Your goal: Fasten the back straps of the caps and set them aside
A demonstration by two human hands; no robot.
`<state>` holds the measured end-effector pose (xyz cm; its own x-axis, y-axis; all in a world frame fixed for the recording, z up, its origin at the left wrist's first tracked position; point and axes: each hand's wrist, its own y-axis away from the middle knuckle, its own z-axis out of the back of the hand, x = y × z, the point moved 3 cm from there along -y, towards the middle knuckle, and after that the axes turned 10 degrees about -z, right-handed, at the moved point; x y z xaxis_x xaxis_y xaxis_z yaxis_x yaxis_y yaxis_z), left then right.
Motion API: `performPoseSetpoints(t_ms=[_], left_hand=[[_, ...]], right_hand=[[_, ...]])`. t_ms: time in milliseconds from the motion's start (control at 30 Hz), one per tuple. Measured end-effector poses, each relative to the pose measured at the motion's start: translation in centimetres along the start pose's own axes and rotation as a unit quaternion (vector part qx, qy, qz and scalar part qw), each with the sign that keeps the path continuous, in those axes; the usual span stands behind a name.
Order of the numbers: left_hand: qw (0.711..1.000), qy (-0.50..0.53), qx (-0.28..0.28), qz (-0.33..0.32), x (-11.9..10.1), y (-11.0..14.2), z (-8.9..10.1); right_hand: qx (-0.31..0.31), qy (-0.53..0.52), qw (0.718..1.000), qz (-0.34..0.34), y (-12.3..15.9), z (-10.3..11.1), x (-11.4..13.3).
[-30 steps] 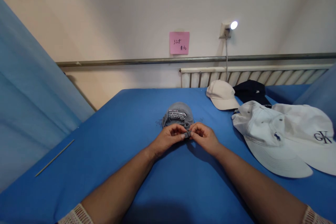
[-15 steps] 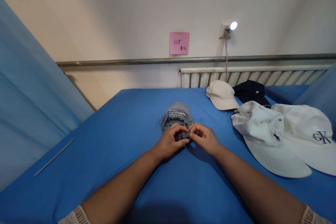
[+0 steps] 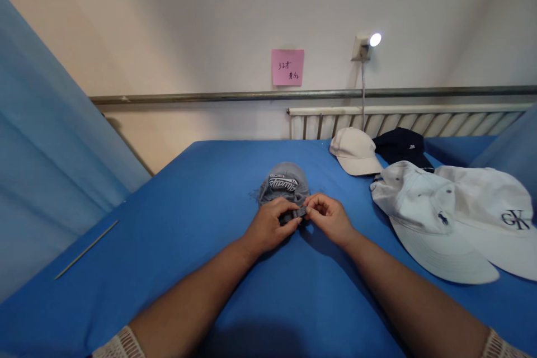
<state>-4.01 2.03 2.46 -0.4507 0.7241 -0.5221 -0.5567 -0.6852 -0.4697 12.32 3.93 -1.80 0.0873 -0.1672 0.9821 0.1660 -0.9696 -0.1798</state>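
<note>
A grey cap point(image 3: 285, 176) with white lettering and frayed edges lies on the blue-covered table, its strap side toward me. My left hand point(image 3: 272, 225) pinches the dark cap strap point(image 3: 296, 213) between thumb and fingers. From the other side, my right hand point(image 3: 329, 218) grips the strap's right end with thumb and fingertips. The strap's buckle area is small and partly hidden by my fingers.
To the right lie a pale mint cap point(image 3: 419, 207), a white cap point(image 3: 486, 196), a beige cap point(image 3: 354, 148) and a navy cap point(image 3: 403, 142). A thin stick point(image 3: 86, 250) rests at the left on the blue cover point(image 3: 168, 235). A radiator point(image 3: 411, 117) stands behind.
My right hand has shifted slightly right, and the strap's right end is now tilted up a little between my hands. My left hand stays almost in place.
</note>
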Motion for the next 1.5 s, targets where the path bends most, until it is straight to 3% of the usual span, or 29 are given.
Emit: performPoseSetpoints(t_ms=[200, 633, 833, 1000, 1133, 1500], left_hand=[[1.0, -0.025, -0.004, 0.014, 0.3, 0.0, 0.1], [0.999, 0.028, -0.029, 0.036, 0.6, 0.0, 0.1], [0.992, 0.087, -0.044, 0.08, 0.5, 0.0, 0.0], [0.979, 0.174, -0.031, 0.107, 0.7, 0.1, -0.3], [0.966, 0.226, -0.043, 0.118, 0.9, 0.1, -0.4], [0.972, 0.183, -0.048, 0.142, 1.3, 0.0, -0.5]], right_hand=[[-0.009, 0.006, 1.0, -0.002, 0.0, 0.0, 0.0], [0.009, 0.06, 0.998, -0.017, -0.3, 0.6, -0.6], [-0.038, 0.1, 0.993, -0.056, -0.3, 1.2, -0.8], [0.036, 0.08, 0.995, -0.043, 0.2, 0.7, 0.2], [0.096, 0.139, 0.985, -0.046, 0.5, 0.1, 0.0], [0.067, 0.154, 0.986, -0.023, 0.4, 0.1, 0.2]])
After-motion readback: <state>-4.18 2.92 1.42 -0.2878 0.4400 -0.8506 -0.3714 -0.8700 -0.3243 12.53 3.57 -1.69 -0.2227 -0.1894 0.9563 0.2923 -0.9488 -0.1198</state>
